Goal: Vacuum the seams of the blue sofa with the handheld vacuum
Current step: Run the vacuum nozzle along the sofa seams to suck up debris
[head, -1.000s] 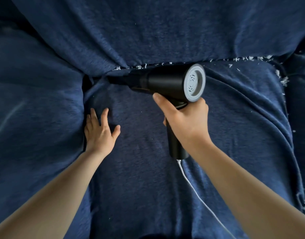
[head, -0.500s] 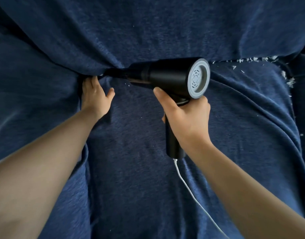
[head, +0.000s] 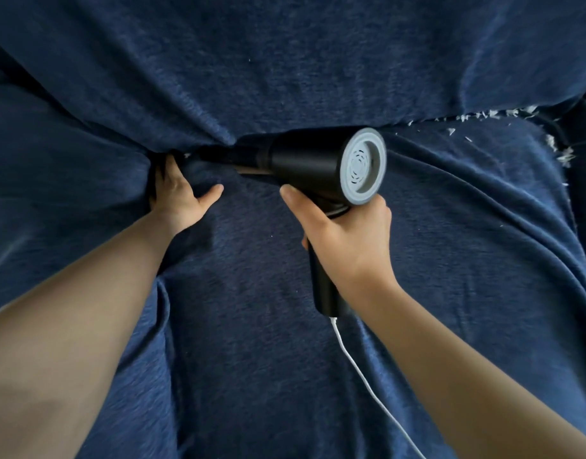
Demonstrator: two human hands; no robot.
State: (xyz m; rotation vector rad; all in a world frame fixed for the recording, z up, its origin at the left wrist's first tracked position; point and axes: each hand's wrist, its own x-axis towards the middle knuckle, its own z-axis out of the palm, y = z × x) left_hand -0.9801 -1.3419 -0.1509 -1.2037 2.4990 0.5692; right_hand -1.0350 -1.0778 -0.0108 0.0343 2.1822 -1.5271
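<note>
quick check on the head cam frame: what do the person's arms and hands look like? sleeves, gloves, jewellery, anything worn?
Both forearms are bare right to the frame edge, with no sleeve in view. The left hand and right hand wear no gloves. No watch, bracelet or strap shows at either wrist, and no ring on the fingers that are visible. The left fingertips are hidden in the sofa fabric fold, so those cannot be checked.

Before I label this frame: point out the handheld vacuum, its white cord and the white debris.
handheld vacuum (head: 305, 164): head view, black barrel.
white cord (head: 354, 366): head view, mid-length.
white debris (head: 492, 114): head view, seam scraps.
</note>
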